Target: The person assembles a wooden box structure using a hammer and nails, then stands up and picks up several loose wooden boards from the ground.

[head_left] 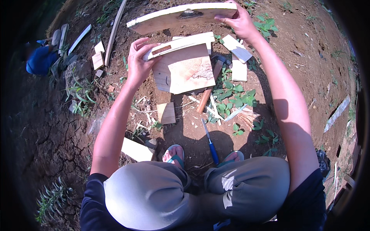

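Note:
My right hand [243, 25] grips the right end of a long wooden board [162, 24] with a dark hole near its upper middle, raised at the far side. Closer in, my left hand [140, 61] is closed on the left end of a second wooden board [185, 71], whose pale edge has a narrow slot. The two boards are apart, the first beyond the second. Partly hidden by the nearer board is a hammer [206, 98] with a wooden handle. A chisel [212, 149] with a blue handle lies on the soil between my feet.
Offcuts of wood [166, 112], shavings and green weeds [233, 94] are scattered on bare soil. A pale wood block [137, 149] lies by my left foot. Farther left are a rock [79, 75], a long wooden strip [115, 32] and a person in blue [40, 59].

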`<state>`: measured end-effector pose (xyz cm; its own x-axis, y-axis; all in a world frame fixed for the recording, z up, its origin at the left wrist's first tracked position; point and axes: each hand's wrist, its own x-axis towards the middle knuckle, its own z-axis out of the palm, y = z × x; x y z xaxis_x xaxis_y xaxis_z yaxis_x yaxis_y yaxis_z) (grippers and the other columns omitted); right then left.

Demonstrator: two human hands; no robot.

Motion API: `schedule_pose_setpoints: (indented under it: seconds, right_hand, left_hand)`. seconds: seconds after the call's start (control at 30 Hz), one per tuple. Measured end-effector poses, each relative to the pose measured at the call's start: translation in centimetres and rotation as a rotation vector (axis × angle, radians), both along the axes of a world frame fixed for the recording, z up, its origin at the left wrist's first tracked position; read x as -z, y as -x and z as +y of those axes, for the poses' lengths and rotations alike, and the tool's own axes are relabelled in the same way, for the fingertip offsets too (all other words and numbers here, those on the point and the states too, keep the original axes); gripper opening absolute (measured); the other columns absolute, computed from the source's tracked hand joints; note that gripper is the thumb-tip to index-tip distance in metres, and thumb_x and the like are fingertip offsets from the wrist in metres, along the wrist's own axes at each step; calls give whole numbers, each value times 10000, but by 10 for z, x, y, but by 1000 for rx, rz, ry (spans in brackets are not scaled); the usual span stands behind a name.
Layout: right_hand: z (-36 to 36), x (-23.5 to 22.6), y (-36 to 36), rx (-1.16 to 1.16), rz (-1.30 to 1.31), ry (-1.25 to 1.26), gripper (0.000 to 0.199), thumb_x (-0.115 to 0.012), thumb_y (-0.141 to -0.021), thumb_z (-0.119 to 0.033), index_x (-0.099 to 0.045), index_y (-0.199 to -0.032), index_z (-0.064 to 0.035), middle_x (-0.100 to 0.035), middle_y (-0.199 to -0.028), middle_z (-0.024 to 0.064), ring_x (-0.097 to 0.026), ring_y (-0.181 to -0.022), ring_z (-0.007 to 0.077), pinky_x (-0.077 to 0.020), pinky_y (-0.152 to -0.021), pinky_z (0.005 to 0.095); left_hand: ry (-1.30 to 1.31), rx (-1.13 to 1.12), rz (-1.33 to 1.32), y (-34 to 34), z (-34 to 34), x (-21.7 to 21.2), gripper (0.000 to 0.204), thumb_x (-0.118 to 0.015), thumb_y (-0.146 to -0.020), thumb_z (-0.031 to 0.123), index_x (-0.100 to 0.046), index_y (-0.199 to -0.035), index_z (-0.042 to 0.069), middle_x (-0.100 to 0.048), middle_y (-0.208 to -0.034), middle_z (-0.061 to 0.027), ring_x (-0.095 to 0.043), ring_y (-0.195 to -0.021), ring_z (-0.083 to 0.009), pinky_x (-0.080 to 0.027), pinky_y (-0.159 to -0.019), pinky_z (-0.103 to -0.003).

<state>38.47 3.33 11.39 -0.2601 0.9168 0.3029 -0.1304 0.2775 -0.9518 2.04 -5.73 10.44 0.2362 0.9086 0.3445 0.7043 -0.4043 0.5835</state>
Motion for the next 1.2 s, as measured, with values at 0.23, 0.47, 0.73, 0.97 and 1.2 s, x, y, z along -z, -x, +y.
schedule_pose_setpoints:
  seconds: [0.23,0.47,0.73,0.97,1.2]
  right_hand:
    - [-23,-14,24,39,-235,-49,271,-773,-900,-58,-565,-1074,-66,-645,-977,-19,-622,-977,73,-512,-823,285]
    - [-27,-5,24,110,-350,30,405,-827,-872,-180,-581,-1161,-41,-689,-1103,44,-643,-1033,121,-514,-910,306]
    - [-35,15,16,305,44,324,500,-797,-899,-167,-549,-1302,-4,-674,-1231,109,-636,-1129,184,-483,-1014,341]
    - [-38,6,-4,307,151,359,512,-816,-839,-56,-558,-1280,-20,-681,-1204,125,-663,-1099,198,-521,-980,341]
    - [-58,-36,16,313,-89,78,434,-810,-864,-85,-577,-1224,-14,-701,-1122,93,-674,-1002,155,-550,-913,319]
  left_hand:
    - [11,-134,-61,6,-27,5,485,-828,-686,-51,-775,-1118,164,-518,-1250,-80,-587,-1133,-237,-530,-988,-381]
    - [-7,-188,-133,10,-35,16,524,-738,-670,-104,-777,-1112,176,-587,-1017,-59,-605,-976,-218,-517,-853,-349]
    - [-67,-95,-163,-11,-23,-6,489,-692,-696,-147,-775,-1092,127,-602,-1049,-59,-607,-1002,-207,-508,-874,-334]
    - [-112,-32,-229,-23,-8,-20,504,-665,-671,-175,-791,-1034,150,-588,-1072,-61,-640,-1078,-228,-558,-909,-345]
    - [-156,-27,-139,-27,0,-28,514,-662,-660,-154,-800,-1029,176,-588,-1084,-61,-617,-1011,-215,-556,-873,-330]
